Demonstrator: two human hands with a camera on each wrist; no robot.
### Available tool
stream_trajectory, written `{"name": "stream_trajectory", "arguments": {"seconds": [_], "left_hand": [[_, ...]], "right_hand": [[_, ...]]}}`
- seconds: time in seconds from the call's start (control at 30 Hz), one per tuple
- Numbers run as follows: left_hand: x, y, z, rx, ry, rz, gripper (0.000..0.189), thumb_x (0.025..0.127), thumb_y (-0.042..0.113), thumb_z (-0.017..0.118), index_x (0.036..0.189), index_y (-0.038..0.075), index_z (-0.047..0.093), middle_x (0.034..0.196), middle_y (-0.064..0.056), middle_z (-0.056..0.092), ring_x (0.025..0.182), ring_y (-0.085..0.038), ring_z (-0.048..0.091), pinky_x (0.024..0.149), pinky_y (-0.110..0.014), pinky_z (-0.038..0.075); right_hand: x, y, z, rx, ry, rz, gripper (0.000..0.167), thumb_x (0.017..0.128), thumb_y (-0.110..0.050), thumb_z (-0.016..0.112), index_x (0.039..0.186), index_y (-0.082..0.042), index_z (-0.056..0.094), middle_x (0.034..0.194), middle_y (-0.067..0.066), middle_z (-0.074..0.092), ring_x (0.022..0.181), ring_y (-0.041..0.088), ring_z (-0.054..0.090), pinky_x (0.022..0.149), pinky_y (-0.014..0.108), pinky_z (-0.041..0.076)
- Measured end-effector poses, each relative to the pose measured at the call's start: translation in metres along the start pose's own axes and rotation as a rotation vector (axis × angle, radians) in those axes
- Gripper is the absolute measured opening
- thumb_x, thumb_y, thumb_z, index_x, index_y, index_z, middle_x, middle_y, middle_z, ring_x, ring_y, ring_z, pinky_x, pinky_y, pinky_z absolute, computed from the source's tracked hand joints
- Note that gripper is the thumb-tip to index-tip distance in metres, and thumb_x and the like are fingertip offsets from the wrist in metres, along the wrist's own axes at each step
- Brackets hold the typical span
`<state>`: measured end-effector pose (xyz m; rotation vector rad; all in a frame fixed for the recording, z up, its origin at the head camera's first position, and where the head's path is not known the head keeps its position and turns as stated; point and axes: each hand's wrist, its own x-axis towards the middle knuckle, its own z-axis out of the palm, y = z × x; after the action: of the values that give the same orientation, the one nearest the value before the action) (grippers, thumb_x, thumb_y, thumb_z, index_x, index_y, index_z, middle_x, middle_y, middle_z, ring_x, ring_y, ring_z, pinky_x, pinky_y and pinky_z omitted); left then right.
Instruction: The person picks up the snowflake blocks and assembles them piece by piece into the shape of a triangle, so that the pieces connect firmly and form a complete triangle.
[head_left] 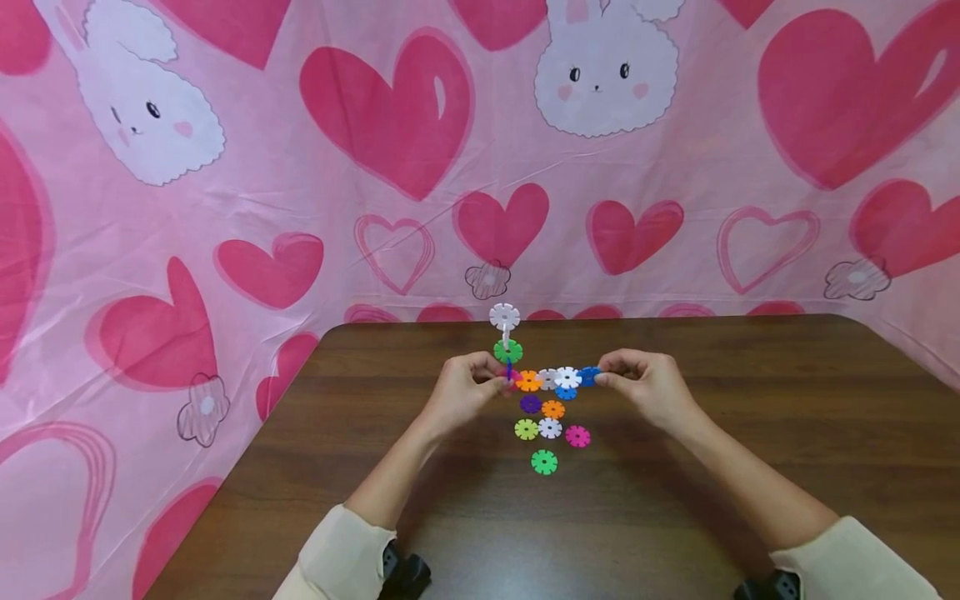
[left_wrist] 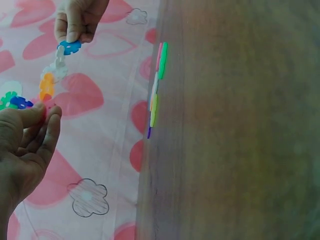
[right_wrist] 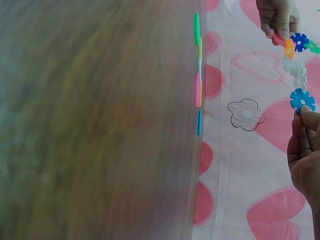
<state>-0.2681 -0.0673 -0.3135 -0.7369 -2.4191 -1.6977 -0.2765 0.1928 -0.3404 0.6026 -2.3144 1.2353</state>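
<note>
A chain of notched plastic snowflake discs is held up between two hands above the table. My left hand [head_left: 465,388] pinches the pink disc [left_wrist: 46,109], which joins an orange disc [head_left: 528,381] and a dark blue disc [right_wrist: 299,42]. From the dark blue one, a green disc [head_left: 507,351] and white discs, topped by a white disc [head_left: 505,317], run upward in the head view. Rightward of the orange disc come two white discs, one of them a white disc [head_left: 567,378]. At the chain's right end my right hand [head_left: 651,389] pinches a blue disc [right_wrist: 302,101].
Several loose discs lie flat on the brown table [head_left: 735,433] below the chain: purple [head_left: 531,404], orange [head_left: 553,409], yellow-green [head_left: 527,429], white [head_left: 550,428], pink [head_left: 578,436], green [head_left: 544,462] and blue [head_left: 566,392]. Behind hangs a pink heart-patterned cloth [head_left: 570,167].
</note>
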Motion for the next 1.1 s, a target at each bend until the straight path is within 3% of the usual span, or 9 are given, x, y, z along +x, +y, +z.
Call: {"name": "stream_trajectory", "arguments": {"seconds": [0.2,0.3,0.43,0.57,0.7,0.93,1.1], "left_hand": [[-0.002,0.003,0.001,-0.027,0.002,-0.005,0.006,0.083,-0.009,0.062,0.082,-0.013,0.058,0.079,-0.027,0.065,0.073,-0.037,0.064,0.06,-0.022,0.051],[0.0,0.004,0.001,-0.039,0.022,-0.004,0.005,0.082,-0.009,0.062,0.08,-0.011,0.058,0.078,-0.025,0.065,0.07,-0.031,0.065,0.06,-0.023,0.051],[0.002,0.008,-0.001,-0.051,0.041,-0.002,0.004,0.083,-0.01,0.061,0.08,-0.011,0.059,0.077,-0.024,0.065,0.071,-0.034,0.065,0.061,-0.025,0.052],[0.002,0.008,-0.002,-0.042,0.026,-0.004,0.004,0.083,-0.01,0.061,0.082,-0.012,0.058,0.079,-0.026,0.065,0.071,-0.033,0.066,0.062,-0.026,0.053],[0.004,0.004,-0.003,-0.054,0.023,-0.009,0.006,0.083,-0.009,0.062,0.082,-0.012,0.057,0.08,-0.026,0.065,0.068,-0.025,0.066,0.062,-0.027,0.053],[0.015,-0.024,-0.002,-0.109,0.069,-0.002,0.008,0.084,-0.003,0.064,0.088,-0.008,0.059,0.079,-0.02,0.067,0.076,-0.038,0.063,0.065,-0.032,0.052],[0.017,-0.026,-0.001,-0.151,0.101,-0.005,0.017,0.083,0.0,0.067,0.096,-0.006,0.059,0.084,-0.018,0.068,0.076,-0.031,0.064,0.072,-0.041,0.053]], "right_hand": [[-0.001,0.0,0.0,-0.008,-0.011,0.013,0.007,0.077,-0.002,0.073,0.081,-0.001,0.068,0.072,0.004,0.066,0.06,0.007,0.053,0.053,0.02,0.046],[-0.001,0.0,0.001,-0.008,-0.008,0.02,0.007,0.077,-0.002,0.073,0.082,-0.001,0.068,0.072,0.004,0.066,0.06,0.007,0.053,0.053,0.02,0.045],[0.0,-0.002,0.002,0.021,-0.001,0.041,0.008,0.078,-0.004,0.073,0.084,-0.001,0.068,0.072,0.005,0.065,0.06,0.008,0.051,0.052,0.02,0.044],[0.001,-0.002,0.003,0.038,-0.01,0.062,0.01,0.079,-0.005,0.072,0.085,0.0,0.067,0.072,0.005,0.064,0.061,0.009,0.05,0.052,0.02,0.044],[0.003,-0.001,0.004,0.05,-0.017,0.058,0.008,0.08,-0.003,0.07,0.085,0.001,0.066,0.073,0.005,0.063,0.062,0.009,0.05,0.053,0.02,0.044],[0.006,-0.001,0.005,0.075,-0.017,0.041,0.008,0.081,-0.001,0.069,0.086,0.002,0.064,0.073,0.005,0.062,0.063,0.008,0.051,0.056,0.019,0.044],[0.007,-0.004,0.005,0.095,0.004,0.043,0.01,0.082,-0.002,0.069,0.088,0.004,0.063,0.073,0.005,0.062,0.063,0.009,0.051,0.055,0.019,0.044]]}}
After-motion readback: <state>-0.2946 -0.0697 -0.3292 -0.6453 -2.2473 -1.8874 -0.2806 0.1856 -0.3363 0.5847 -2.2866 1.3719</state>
